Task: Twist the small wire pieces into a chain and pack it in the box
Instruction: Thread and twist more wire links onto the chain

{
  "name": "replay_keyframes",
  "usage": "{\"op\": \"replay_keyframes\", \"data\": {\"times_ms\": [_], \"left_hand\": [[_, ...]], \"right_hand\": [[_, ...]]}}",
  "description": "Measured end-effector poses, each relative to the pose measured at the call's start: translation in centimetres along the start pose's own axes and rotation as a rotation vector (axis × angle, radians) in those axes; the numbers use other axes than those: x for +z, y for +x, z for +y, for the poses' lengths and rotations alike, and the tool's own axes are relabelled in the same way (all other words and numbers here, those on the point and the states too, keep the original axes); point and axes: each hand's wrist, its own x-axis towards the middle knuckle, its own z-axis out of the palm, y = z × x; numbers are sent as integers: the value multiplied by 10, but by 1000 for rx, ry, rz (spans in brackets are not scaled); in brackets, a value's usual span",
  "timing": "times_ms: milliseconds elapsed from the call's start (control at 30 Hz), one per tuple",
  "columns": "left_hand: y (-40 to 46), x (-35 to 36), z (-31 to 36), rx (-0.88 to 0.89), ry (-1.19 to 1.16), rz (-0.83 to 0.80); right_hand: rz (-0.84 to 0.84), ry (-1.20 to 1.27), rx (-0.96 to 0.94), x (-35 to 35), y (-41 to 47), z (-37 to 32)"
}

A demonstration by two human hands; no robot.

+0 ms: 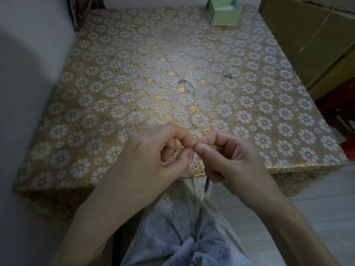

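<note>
My left hand (155, 152) and my right hand (228, 154) meet fingertip to fingertip above the table's near edge. Between them they pinch a thin silver wire piece (192, 154); its tail hangs down from the pinch. More thin wire pieces (189, 87) lie loose in the middle of the table, with a small twisted bit (228, 74) further right. The open green box (224, 10) stands at the far edge, right of centre, well beyond both hands.
The table (96, 104) carries a gold cloth with white flower patterns. A grey wall or panel (28, 73) runs along the left. Cardboard boxes (311, 39) stand close on the right. My lap in patterned fabric (182, 227) is below the near edge.
</note>
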Motion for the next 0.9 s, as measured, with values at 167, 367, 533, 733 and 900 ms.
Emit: {"op": "replay_keyframes", "data": {"times_ms": [167, 367, 533, 733, 900], "left_hand": [[1, 1, 0, 50, 57, 19], [2, -1, -2, 112, 105, -10], [2, -1, -2, 112, 112, -28], [0, 0, -4, 2, -18, -51], [-1, -1, -3, -65, -114, -67]], "right_hand": [[-3, -6, 5, 0, 0, 1], [-14, 25, 47, -1, 0, 0], [-32, 17, 70, -1, 0, -1], [-41, 49, 93, -1, 0, 2], [-69, 44, 97, -1, 1, 0]]}}
